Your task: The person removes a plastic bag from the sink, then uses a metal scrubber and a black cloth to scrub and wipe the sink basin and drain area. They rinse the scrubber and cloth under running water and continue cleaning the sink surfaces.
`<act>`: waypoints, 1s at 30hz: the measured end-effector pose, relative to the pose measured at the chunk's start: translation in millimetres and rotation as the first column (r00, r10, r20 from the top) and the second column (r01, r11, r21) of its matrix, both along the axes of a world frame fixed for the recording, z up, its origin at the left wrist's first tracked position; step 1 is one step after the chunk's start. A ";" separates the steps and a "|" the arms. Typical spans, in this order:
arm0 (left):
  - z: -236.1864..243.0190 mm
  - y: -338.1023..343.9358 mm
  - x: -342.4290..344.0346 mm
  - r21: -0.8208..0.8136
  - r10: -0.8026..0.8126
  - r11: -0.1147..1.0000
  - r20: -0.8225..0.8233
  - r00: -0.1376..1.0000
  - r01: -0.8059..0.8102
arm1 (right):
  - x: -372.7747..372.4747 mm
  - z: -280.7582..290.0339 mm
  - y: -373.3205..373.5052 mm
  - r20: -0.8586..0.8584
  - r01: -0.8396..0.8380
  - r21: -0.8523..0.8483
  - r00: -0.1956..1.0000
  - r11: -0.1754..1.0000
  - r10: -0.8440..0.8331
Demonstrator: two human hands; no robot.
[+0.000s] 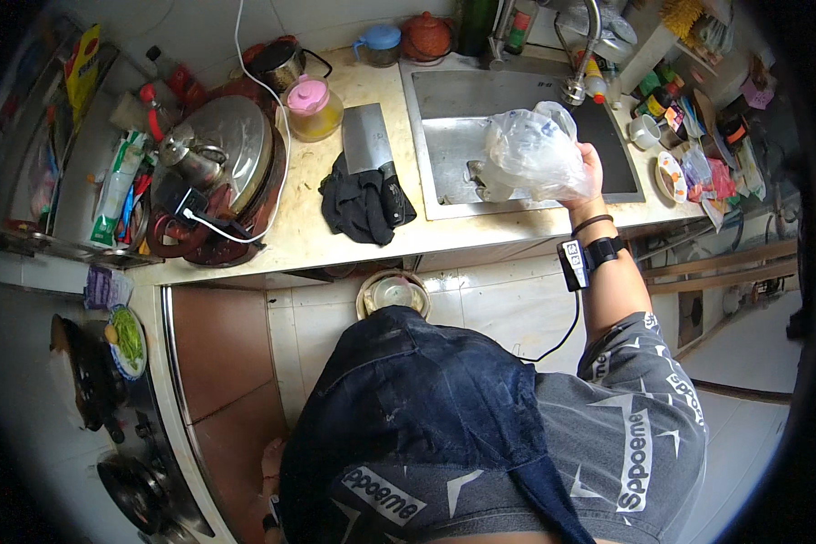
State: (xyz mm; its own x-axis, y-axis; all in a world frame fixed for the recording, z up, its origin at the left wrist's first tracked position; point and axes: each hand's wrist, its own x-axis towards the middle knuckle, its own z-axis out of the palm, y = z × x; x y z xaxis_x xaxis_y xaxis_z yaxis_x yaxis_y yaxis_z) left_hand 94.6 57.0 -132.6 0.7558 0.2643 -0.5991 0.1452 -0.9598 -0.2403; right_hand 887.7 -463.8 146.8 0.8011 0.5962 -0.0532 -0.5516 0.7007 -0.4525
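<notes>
Over the steel sink I hold up a crumpled clear plastic bag in my right hand, whose fingers are closed round its right side and partly hidden by it. The faucet stands just behind the bag. My left hand hangs low beside my body at the left, mostly hidden, so its fingers do not show well. On the counter left of the sink lie a cleaver with a broad blade and a black cloth by its handle.
A pink-lidded jar and a large round lid with a white cable across it stand at the left. Cups and packets crowd the right, near a white mug. A bowl sits below the counter. Pans rest on the stove.
</notes>
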 end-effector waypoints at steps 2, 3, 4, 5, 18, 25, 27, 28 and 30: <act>-2.9 -3.0 -0.5 0.070 -0.078 0.994 -0.021 0.997 0.079 | 0.8 1.5 1.5 0.015 0.007 -0.041 1.000 0.999 -0.007; -3.6 -4.2 -0.9 0.105 -0.116 0.987 -0.034 0.993 0.119 | 1.5 2.0 3.1 0.024 -0.009 0.000 1.000 1.000 0.009; -1.8 -5.1 -3.2 0.137 -0.151 0.978 -0.053 0.987 0.157 | 2.3 3.1 4.4 0.034 -0.022 0.021 0.999 1.000 0.021; -0.4 -5.6 -4.1 0.167 -0.185 0.966 -0.072 0.980 0.195 | 3.1 4.0 6.6 0.067 -0.058 0.072 0.996 0.996 0.054; 41.7 -23.8 0.8 -0.401 0.378 0.804 -0.225 0.898 -0.440 | 0.9 -0.1 38.3 0.154 0.230 -0.611 0.973 0.758 -0.171; 94.4 -12.8 87.1 -0.868 0.972 -0.173 -0.228 0.065 -0.465 | -4.3 18.4 44.0 0.153 0.183 -0.780 0.983 0.599 -0.101; 153.8 -6.0 162.5 -0.888 0.984 0.059 -0.027 0.179 -0.456 | -8.0 30.1 44.6 0.141 0.148 -0.782 0.988 0.606 -0.059; 187.5 -7.2 204.6 -0.929 0.961 0.172 0.085 0.264 -0.326 | -10.1 34.7 45.2 0.157 0.130 -0.769 0.987 0.626 -0.012; 248.2 -21.0 293.8 -0.873 0.820 0.465 0.363 0.442 -0.146 | -13.9 41.3 47.4 0.165 0.141 -0.760 0.986 0.634 -0.021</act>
